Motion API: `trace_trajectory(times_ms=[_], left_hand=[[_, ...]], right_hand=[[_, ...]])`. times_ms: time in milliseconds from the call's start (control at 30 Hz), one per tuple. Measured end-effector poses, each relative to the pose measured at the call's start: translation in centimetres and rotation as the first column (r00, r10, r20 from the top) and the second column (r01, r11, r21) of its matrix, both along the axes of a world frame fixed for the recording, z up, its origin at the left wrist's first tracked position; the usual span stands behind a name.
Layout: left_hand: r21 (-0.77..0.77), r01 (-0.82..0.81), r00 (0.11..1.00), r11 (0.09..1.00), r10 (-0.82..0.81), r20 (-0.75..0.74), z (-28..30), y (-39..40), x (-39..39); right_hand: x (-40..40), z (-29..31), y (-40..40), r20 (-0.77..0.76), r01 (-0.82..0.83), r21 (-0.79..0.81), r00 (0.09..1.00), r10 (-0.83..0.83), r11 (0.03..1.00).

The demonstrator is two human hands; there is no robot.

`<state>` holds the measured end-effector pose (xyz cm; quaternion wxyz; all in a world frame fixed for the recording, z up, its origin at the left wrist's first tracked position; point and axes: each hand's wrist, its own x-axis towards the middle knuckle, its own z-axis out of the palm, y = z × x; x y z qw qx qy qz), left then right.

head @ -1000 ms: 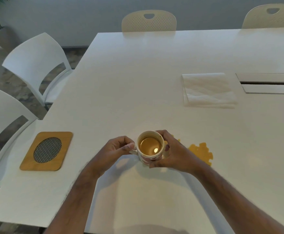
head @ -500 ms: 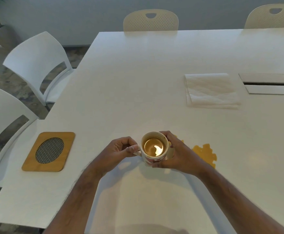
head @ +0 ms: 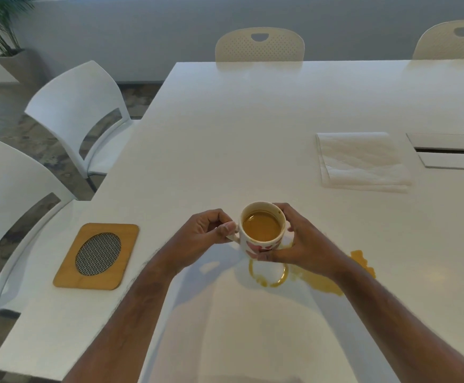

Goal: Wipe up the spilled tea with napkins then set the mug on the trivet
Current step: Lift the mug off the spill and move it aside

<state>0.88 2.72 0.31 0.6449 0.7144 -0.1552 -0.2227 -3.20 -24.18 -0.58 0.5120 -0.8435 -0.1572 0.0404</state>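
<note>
Amber tea fills the mug (head: 261,226), a white cup with pink blotches on its side, which both hands hold above the white table (head: 253,128). The left hand (head: 203,234) pinches the handle on the mug's left, thumb pressed against it and fingers curled in. The right hand (head: 300,241) wraps the mug's right side, fingers curved round the far wall and thumb tucked under the near lower edge. The mug looks raised off the surface: just below it, toward the person, a ring of tea (head: 268,273) marks the tabletop, uncovered. The ring joins a wider spill (head: 324,280) that spreads rightward from the mug, passing beneath the right wrist and showing again past it as a ragged yellow patch.

Left of the mug, near the table's edge, lies the trivet (head: 98,257), a rounded wooden rectangle with an oval mesh centre, bare. Beyond the mug and to its right sits a folded stack of white napkins (head: 363,161), well apart from the spill. Further right of the napkins a recessed panel (head: 451,152) is set into the table. Two white chairs (head: 79,114) stand off to the mug's left, two cream chairs (head: 260,45) at the far side, and a potted plant (head: 1,26) in the far left corner.
</note>
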Motion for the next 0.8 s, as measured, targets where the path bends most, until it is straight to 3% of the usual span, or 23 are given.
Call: trace_trajectory(times_ms=[800], left_hand=[[0.008,-0.177,0.975,0.984,0.174,0.140,2.3,6.4,11.4]], right_hand=[[13.5,1.5,7.3,0.122,-0.033,0.042,0.992,0.028,0.999]])
